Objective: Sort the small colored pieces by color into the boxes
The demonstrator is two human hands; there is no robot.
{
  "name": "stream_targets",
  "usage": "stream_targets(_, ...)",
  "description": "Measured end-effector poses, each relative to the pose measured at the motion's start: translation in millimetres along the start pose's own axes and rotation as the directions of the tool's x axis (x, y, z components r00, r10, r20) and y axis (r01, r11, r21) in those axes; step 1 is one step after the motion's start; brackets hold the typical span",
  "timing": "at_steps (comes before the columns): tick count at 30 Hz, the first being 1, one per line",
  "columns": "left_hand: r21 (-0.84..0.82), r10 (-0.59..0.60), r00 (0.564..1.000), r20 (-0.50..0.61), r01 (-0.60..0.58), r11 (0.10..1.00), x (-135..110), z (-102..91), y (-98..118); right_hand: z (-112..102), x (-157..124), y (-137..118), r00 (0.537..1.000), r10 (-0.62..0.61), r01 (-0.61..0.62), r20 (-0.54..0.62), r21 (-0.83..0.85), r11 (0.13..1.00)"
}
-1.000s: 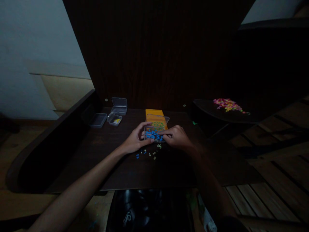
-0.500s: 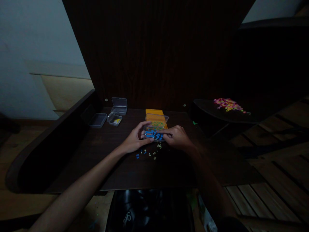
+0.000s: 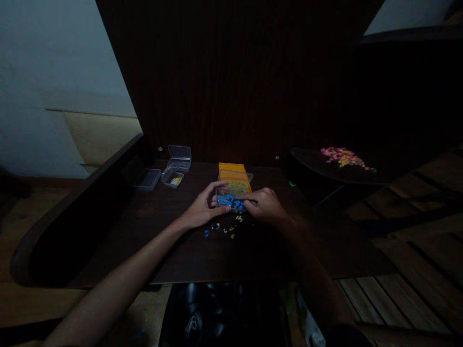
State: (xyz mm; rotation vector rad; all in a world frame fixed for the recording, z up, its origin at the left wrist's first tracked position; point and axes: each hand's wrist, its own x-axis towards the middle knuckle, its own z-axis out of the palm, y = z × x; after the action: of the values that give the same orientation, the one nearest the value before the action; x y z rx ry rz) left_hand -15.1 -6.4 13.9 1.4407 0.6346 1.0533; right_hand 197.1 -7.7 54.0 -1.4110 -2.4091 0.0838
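A clear plastic box (image 3: 234,210) with its lid tipped back holds many small blue pieces (image 3: 227,198). Around its left side wraps my left hand (image 3: 202,207), thumb at the front edge and fingers behind. My right hand (image 3: 266,205) is at the box's right end, its forefinger reaching in over the blue pieces and its thumb close by. Whether a piece is pinched there is too small to tell. In front of the box lie scattered pale pieces (image 3: 232,236) and a few blue bits (image 3: 206,233). Green pieces (image 3: 237,185) show through the clear plastic behind.
An orange-yellow flat object (image 3: 231,167) lies behind the box. Open clear cases stand at the left, one case (image 3: 173,180) with yellow pieces in it. Pink and yellow pieces (image 3: 343,156) are heaped on the right armrest. A dark backboard (image 3: 231,96) rises behind.
Both hands stay at the box. The blue pieces beside my right fingertips have shifted slightly. The whole view has moved a little.
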Motion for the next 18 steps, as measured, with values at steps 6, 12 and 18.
stream_targets(6, -0.013, -0.007, 1.000, 0.017, 0.008, 1.000, -1, 1.1, 0, 4, -1, -5, 0.996, -0.088, 0.088, -0.001, 0.079, 0.993)
stream_targets(12, 0.007, -0.017, 1.000, 0.020, 0.017, 1.000, -1, 1.9, -1, 8, 0, -11, 0.986, -0.154, 0.153, 0.057, 0.033, 0.988)
stream_targets(18, 0.008, -0.062, 0.997, 0.048, 0.062, 0.998, -3, 4.7, 0, 7, 2, -13, 0.991, -0.105, 0.105, 0.087, 0.005, 0.994)
